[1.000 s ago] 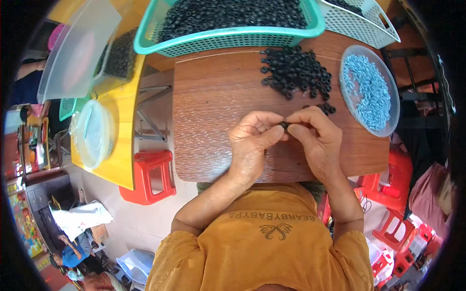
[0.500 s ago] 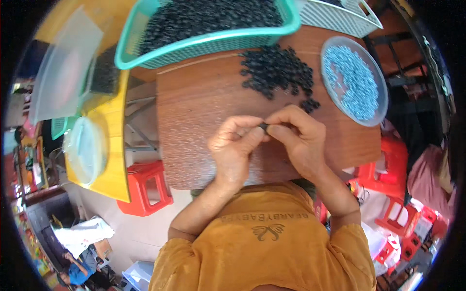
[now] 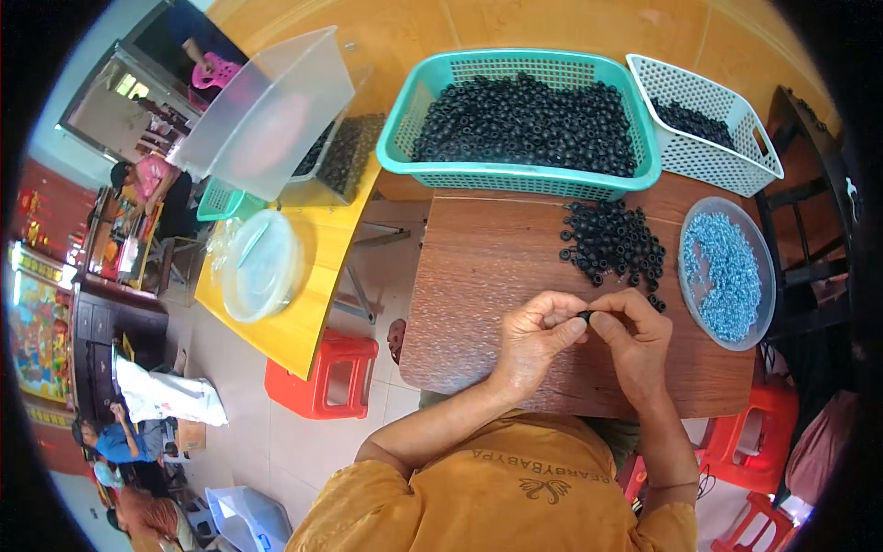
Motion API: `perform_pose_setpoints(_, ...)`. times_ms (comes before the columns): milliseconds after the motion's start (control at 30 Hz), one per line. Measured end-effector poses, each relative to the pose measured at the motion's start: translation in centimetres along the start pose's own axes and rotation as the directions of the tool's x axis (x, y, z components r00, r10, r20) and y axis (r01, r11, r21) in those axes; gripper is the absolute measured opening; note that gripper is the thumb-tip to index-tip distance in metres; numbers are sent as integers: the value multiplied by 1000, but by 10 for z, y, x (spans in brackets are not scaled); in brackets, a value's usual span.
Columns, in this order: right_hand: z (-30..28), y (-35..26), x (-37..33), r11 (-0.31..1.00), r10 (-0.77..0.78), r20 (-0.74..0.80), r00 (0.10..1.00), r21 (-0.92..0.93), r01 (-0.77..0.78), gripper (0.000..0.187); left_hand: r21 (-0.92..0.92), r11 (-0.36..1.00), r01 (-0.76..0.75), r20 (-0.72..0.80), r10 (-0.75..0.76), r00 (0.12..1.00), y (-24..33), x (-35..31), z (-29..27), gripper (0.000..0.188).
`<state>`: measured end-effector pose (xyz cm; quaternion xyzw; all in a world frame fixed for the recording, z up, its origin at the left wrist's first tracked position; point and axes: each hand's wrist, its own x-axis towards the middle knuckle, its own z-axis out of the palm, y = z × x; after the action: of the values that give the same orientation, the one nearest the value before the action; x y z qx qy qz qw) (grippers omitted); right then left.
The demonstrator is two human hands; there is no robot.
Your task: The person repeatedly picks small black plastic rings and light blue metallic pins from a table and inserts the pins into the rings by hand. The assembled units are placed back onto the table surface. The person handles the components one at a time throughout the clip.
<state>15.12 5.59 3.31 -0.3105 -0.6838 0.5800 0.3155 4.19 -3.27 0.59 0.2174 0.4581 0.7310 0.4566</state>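
Above the brown table, my left hand (image 3: 538, 339) and my right hand (image 3: 635, 342) meet fingertip to fingertip. Pinched between them is one small black ring-like part (image 3: 586, 316), mostly hidden by the fingers. Just beyond my hands lies a loose pile of similar black parts (image 3: 614, 244), some showing a round hole. To the right of my right hand, a clear round tray (image 3: 767, 276) holds many tiny shiny blue pieces (image 3: 727, 285).
A green basket (image 3: 515, 175) full of black parts stands at the back, with a white basket (image 3: 713, 170) beside it. The yellow table (image 3: 317, 267) at left bears clear tubs (image 3: 262, 267). Red stools (image 3: 322, 377) stand below. Other people sit far left.
The whole view has swung, so the tables and baskets appear lower and further right. Both my hands keep pinching the black part over the table.
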Motion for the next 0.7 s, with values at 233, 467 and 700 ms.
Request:
perform_pose_setpoints(233, -9, -4, -5, 995, -100, -15, 995, 1, 100, 10, -43, 999, 21, -34, -22, 999, 5, -1, 10, 16)
perform_pose_setpoints(467, -2, -1, -10, 980, -173, -31, 984, -107, 169, 11, -90, 996, -19, -99, 10, 995, 3, -6, 8, 15)
perform_pose_setpoints(700, 2, 7, -14, 993, -113, -83, 990, 9, 114, 9, -42, 999, -13, -79, 10, 997, 2, -8, 7, 19)
